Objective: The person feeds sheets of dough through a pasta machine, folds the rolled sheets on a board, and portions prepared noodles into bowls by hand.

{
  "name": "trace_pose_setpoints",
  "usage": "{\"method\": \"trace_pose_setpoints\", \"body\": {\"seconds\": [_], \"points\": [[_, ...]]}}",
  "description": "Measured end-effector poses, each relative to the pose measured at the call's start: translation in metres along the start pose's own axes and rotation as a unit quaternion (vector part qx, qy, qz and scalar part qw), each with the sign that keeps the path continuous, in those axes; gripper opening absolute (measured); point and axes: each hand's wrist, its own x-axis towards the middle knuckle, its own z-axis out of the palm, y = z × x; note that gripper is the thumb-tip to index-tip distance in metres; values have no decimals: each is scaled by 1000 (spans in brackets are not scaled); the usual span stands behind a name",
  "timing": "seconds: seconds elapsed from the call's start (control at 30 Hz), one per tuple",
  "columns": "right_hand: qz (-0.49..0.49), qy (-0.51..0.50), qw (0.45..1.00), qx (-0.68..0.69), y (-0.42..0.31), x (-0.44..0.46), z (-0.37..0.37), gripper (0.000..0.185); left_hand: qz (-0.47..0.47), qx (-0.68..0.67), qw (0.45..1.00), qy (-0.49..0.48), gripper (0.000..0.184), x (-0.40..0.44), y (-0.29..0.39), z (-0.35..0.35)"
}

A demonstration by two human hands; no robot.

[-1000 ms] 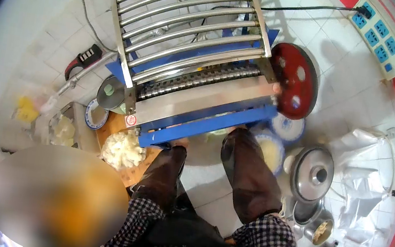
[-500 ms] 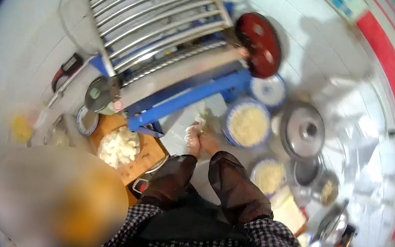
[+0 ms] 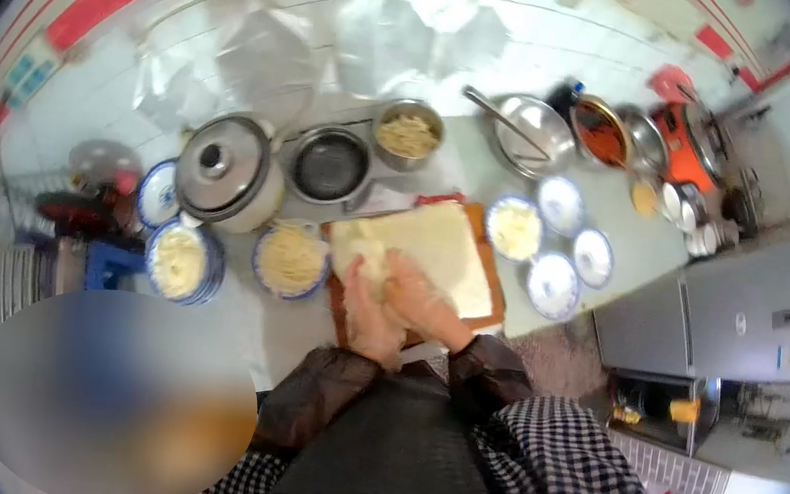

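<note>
A pale rectangular sheet (image 3: 454, 260), like rolled dough or tofu skin, lies on an orange-brown board (image 3: 498, 284) in front of me. Over its left part, my left hand (image 3: 367, 319) and my right hand (image 3: 420, 299) come together around a clump of pale shredded food (image 3: 373, 244). Both hands seem to wear thin clear gloves. Their fingers are partly hidden, and the clump is too blurred to name more exactly. Left of the board stands a blue-rimmed bowl of pale shreds (image 3: 292, 261).
Further left are a stacked bowl of pale food (image 3: 181, 260) and a lidded pot (image 3: 224, 172). Behind the board stand a dark pan (image 3: 330, 165) and a metal pot of pale pieces (image 3: 408, 136). Several small bowls, including one patterned bowl (image 3: 553, 285), and a steel basin (image 3: 534, 135) sit right.
My view has swung right, from the metal rack and blue frame to the board with the pale sheet. My joined hands, with the pale clump, have come over that sheet.
</note>
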Motion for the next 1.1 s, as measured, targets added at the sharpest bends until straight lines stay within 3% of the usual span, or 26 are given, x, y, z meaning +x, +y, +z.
{"method": "trace_pose_setpoints", "body": {"seconds": [0.03,0.07,0.1,0.13,0.17,0.2,0.27,0.3,0.33,0.37,0.43,0.47,0.53,0.6,0.63,0.67,0.7,0.73,0.77,0.8,0.83,0.93,0.97,1.03,1.07,1.1], "points": [[-42,32,983,-175,-3,-20,-51,26,-12,-57,995,-80,47,13,39,24],[1,-9,954,-301,-14,-28,-92,20,-225,-325,916,-70,48,25,85,44],[33,-60,903,-423,-26,-37,-133,16,-304,-451,834,-89,48,24,110,72],[31,-63,894,-442,-12,-47,-155,17,-388,-554,731,-86,48,23,135,99],[28,-67,885,-460,2,-57,-177,20,-360,-562,735,-119,47,18,141,126],[169,73,954,-235,-21,-63,-196,23,-363,-564,732,-122,47,30,157,127],[297,205,932,16,2,-86,-230,26,-350,-412,797,-268,45,36,182,150],[249,215,938,-113,54,-101,-239,28,-341,-357,811,-315,45,32,187,167],[195,220,925,-240,104,-115,-245,30,-225,-303,856,-354,44,13,167,207],[197,217,926,-239,147,-127,-249,30,-104,-243,884,-385,44,-1,155,236],[248,277,898,-234,227,-148,-253,30,-84,-229,888,-390,41,-4,153,247],[248,271,901,-231,269,-153,-256,30,16,-117,873,-472,40,3,144,244],[378,9,862,-339,331,-158,-263,32,-23,-67,856,-512,38,-8,127,240],[271,32,883,-382,331,-181,-265,35,-66,-94,834,-539,36,-14,108,224],[355,-48,858,-369,252,-160,-284,36,-99,-124,812,-562,35,-10,90,209],[132,42,901,-411,388,-199,-275,36,-138,-153,792,-574,34,-6,69,186],[216,-46,838,-500,372,-184,-285,32,-166,-142,811,-543,34,-4,44,159],[386,-148,779,-472,239,-127,-298,26,-152,-131,818,-539,35,-3,19,129],[348,-169,788,-478,226,-96,-278,26,-137,-120,823,-538,36,-5,-2,96],[306,-152,810,-477,220,-79,-260,25,-220,-155,816,-512,36,-10,-21,59],[268,-131,829,-473,213,-71,-245,24,-237,-150,828,-486,36,-13,-35,20],[180,-59,873,-449,198,-53,-225,21,-460,-160,823,-291,34,-44,-83,-72],[125,-67,913,-382,168,-39,-180,23,-512,-139,818,-223,35,-70,-122,-89],[23,-107,967,-231,101,-10,-87,26,-491,-14,867,-80,37,-136,-223,-118],[-7,-122,973,-197,94,-9,-21,22,-497,-15,865,-72,37,-130,-208,-143],[6,-193,936,-295,81,-4,44,21,-520,58,851,-35,37,-108,-175,-178]]}}
